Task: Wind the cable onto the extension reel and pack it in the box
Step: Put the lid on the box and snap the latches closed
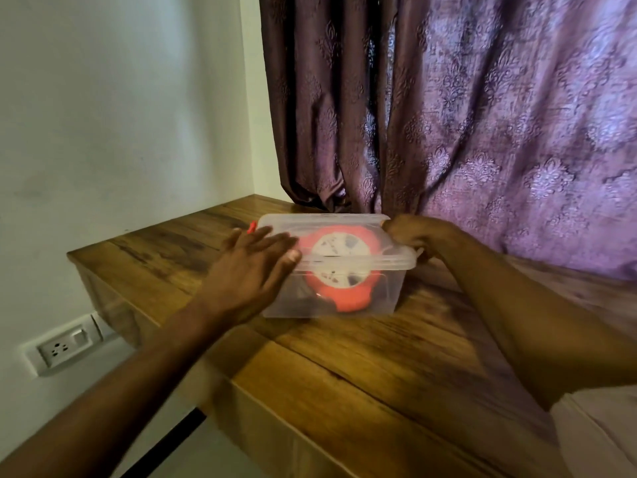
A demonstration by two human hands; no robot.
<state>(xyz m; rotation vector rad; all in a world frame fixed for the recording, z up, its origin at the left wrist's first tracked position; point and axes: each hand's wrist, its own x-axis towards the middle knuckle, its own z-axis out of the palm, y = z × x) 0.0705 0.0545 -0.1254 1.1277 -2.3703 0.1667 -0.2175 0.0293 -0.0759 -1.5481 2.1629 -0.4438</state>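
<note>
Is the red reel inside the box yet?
Yes. The red reel shows through the clear box, with the lid lying over it.

reel [344, 294]: we see orange-red, with a white face
box [389, 291]: clear
table [362, 357]: our brown wood grain
curtain [482, 115]: purple, embossed floral motifs
wall [120, 98]: white

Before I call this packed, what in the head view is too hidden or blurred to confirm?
- Lid latches: right hand covers the right edge; left hand covers the left, motion-blurred.
- Cable on the reel: hazy through the box wall, so full winding is unclear.
- Red piece behind the left hand: mostly hidden.
</note>
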